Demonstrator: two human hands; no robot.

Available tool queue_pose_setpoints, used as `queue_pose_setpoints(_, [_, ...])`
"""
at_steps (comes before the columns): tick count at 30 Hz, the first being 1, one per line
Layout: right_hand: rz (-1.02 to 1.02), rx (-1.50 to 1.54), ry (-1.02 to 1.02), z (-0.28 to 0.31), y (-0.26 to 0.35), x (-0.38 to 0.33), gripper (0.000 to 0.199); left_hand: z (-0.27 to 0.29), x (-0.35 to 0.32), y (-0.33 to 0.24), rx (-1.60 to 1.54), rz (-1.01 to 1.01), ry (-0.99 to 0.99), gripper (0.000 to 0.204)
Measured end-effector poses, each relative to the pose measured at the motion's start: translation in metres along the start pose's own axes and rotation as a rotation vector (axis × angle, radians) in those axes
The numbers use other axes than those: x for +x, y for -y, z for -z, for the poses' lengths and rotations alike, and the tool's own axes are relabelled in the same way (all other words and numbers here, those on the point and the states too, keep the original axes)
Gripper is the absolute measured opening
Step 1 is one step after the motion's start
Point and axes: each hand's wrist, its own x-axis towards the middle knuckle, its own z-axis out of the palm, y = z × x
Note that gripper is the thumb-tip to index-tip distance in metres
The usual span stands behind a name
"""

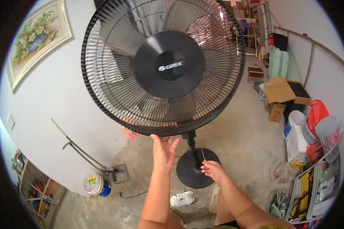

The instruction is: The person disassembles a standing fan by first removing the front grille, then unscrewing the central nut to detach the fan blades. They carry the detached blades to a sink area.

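Note:
A black standing fan fills the upper middle, its round wire grille (114, 110) turned toward me. My left hand (163, 153) is raised under the lower rim of the grille. Its thumb and fingers are apart, with the fingertips at the rim, some partly hidden by it. My right hand (214, 170), lower and to the right, is closed on a thin tool that looks like a screwdriver (203, 153), its slim metal shaft pointing up. Behind that shaft are the fan's black pole (191, 142) and round base (187, 179), standing on the concrete floor.
A white cloth (182, 199) lies on the floor near my feet. To the left are a bucket (99, 186) and a long-handled dustpan (120, 174) by the wall. Cardboard boxes (279, 90), bags and a rack (311, 191) line the right side.

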Motion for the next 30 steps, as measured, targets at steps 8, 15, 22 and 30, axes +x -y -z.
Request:
queue_pose_setpoints(8, [-0.007,0.021,-0.067,0.008,0.004,0.001,0.020,-0.006,0.002,-0.001,-0.035,-0.017,-0.058,0.073])
queue_pose_setpoints(15, [0.002,0.033,-0.088,0.018,0.009,-0.003,0.020,-0.008,0.000,-0.005,-0.026,0.017,-0.089,0.070])
queue_pose_setpoints(22, [0.031,0.069,-0.060,0.031,0.010,-0.005,0.021,0.000,-0.001,0.006,0.006,-0.014,-0.172,0.068])
queue_pose_setpoints(30, [0.008,0.054,-0.117,0.036,0.015,-0.006,0.022,0.001,-0.004,0.071,0.828,-0.024,-0.250,0.060])
